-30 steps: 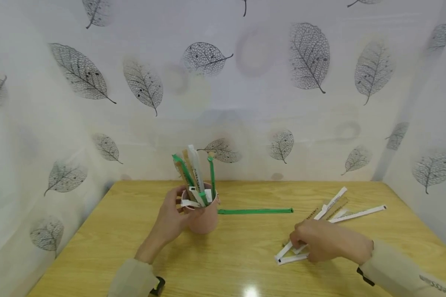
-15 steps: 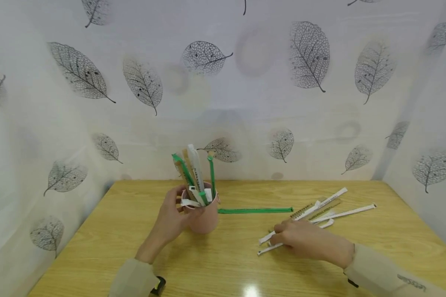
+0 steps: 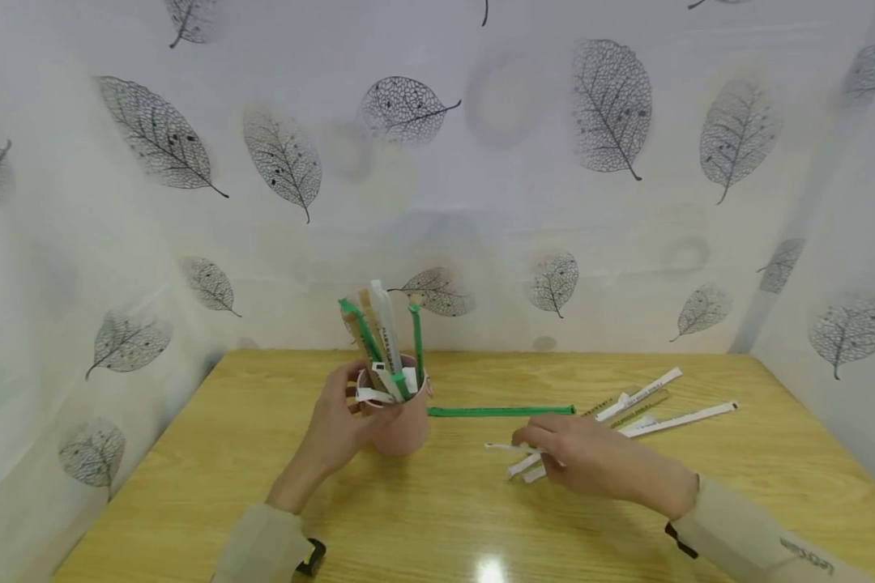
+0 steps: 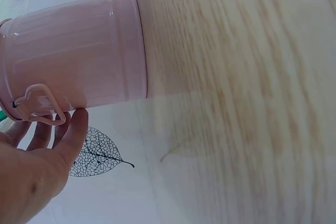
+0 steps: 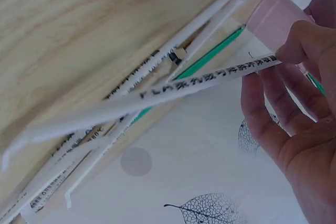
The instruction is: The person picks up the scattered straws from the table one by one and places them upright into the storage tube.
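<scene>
My left hand (image 3: 331, 433) holds a pink metal cup (image 3: 401, 433) upright on the table, thumb at its front and fingers round its far side. In the left wrist view the cup's wire handle (image 4: 52, 103) lies by the fingers. Several wrapped straws (image 3: 382, 332), green, brown and white, stand in the cup. My right hand (image 3: 598, 457) pinches one white paper-wrapped straw (image 5: 205, 83) between thumb and fingers, above the loose pile. Under and beyond that hand lie several white and clear-wrapped straws (image 3: 681, 421), partly hidden by it.
One green wrapped straw (image 3: 503, 411) lies crosswise between the cup and the pile. The wooden table (image 3: 408, 526) meets a leaf-patterned white sheet (image 3: 481, 202) at the back and sides.
My right hand has moved left, first dragging the pile along, and has lifted one white straw off it. My left hand keeps its hold on the cup.
</scene>
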Available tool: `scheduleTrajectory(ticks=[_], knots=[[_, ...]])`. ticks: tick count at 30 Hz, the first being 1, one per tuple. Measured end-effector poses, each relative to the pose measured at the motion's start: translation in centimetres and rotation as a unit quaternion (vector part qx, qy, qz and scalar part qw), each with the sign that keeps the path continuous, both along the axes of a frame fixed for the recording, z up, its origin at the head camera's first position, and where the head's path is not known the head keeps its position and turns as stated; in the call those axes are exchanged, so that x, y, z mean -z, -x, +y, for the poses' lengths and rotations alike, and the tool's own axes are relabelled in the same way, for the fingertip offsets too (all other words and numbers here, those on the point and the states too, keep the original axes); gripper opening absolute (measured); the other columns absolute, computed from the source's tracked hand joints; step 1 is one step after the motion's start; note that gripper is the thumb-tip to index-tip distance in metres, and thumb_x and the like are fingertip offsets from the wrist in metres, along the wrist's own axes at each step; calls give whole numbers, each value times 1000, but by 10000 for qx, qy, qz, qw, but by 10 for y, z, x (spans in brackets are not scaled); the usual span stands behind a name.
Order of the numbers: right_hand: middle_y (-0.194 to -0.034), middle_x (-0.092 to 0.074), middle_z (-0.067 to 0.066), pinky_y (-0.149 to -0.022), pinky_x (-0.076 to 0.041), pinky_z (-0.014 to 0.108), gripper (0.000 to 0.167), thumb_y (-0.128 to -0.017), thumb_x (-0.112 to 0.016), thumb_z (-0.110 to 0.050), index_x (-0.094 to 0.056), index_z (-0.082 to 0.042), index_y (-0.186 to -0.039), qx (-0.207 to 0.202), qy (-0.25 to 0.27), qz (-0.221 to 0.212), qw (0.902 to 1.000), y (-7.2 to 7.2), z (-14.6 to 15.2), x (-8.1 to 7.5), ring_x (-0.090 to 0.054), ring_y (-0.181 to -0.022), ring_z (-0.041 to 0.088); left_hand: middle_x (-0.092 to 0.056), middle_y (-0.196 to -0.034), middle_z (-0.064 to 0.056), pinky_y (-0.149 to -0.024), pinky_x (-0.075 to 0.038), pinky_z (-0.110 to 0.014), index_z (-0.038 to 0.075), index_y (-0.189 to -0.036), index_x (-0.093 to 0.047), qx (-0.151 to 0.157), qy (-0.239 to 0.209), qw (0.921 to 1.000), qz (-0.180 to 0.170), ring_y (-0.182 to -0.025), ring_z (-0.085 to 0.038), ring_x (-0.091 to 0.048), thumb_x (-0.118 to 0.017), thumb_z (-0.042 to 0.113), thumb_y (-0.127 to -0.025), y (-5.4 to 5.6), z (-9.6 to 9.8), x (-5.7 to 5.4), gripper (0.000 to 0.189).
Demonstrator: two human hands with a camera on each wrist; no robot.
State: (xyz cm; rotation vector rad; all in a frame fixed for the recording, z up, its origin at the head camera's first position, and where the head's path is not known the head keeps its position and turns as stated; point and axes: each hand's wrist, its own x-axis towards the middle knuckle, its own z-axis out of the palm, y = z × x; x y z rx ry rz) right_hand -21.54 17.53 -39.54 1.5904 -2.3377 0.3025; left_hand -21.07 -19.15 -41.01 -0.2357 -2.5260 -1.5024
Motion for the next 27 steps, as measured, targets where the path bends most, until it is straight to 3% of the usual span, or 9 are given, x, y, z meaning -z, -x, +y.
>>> scheduleTrajectory(ticks=[4, 8, 13, 18, 22, 27], knots=[[-94, -61, -6, -56, -32, 9, 78, -76, -74, 10, -51, -13, -147, 193, 37, 103, 9998, 2, 0, -7, -31, -64, -4, -43, -148, -15, -101, -53, -46, 8, -151, -37, 16, -44, 10000, -9, -123, -33, -53, -82, 32, -88, 0, 0, 0, 81], [-85, -51, -9, -55, -29, 7, 84, -72, -71, 13, -50, -15, -149, 175, 228, 401, 9988, 5, 2, -17, -22, -64, -4, -43, -148, -15, -100, -54, -46, 8, -151, -37, 29, -43, 10000, -10, -123, -33, -53, -81, 33, -89, 1, 1, -2, 80], [-90, -55, -7, -56, -34, 10, 76, -79, -68, 11, -51, -14, -149, 317, 467, 49, 9984, 9, 3, -35, -34, -65, -3, -45, -144, -17, -100, -54, -47, 6, -151, -38, 6, 4, 10000, 62, -123, -35, -54, -81, 30, -89, 1, 2, -1, 79], [-99, -59, -1, -58, -48, 14, 78, -80, -66, 17, -48, -10, -150, 198, 1296, -508, 9901, 18, -1, -52, -54, -74, 3, -47, -140, -17, -100, -54, -48, 6, -150, -39, -22, 2, 9999, 128, -122, -35, -54, -82, 29, -88, 0, 1, 0, 78], [-96, -61, 4, -60, -56, 16, 75, -78, -67, 20, -50, -3, -148, 53, 2015, -451, 9784, 28, -6, -62, -61, -77, 8, -48, -140, -17, -100, -54, -47, 6, -150, -39, -17, 16, 9999, 160, -121, -33, -54, -82, 29, -88, -1, 1, 1, 78], [-94, -64, 6, -61, -56, 16, 75, -76, -70, 21, -52, -1, -145, 236, 2694, -288, 9623, 35, -14, -69, -66, -80, 12, -47, -142, -17, -100, -54, -48, 6, -150, -38, 14, 56, 9998, 169, -121, -34, -54, -81, 30, -89, -1, 1, 1, 79]])
